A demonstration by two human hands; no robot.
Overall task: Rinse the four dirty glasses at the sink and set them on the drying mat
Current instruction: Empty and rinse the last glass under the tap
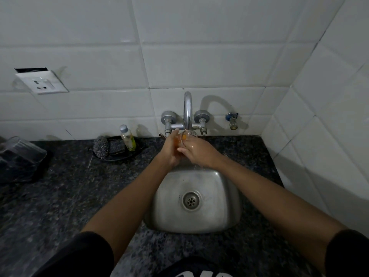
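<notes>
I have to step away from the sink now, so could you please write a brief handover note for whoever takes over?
Left hand and right hand both grip one glass with orange residue under the running tap, above the sink.
Upturned glass sits on the dark mat far left; I cannot tell how many are there.
Left: finish this rinse, set it on the mat, do any remaining glasses.

the sink is set in the bench. behind it stands the tap; left of it a bottle in a tray; far left, upturned glasses.
</notes>
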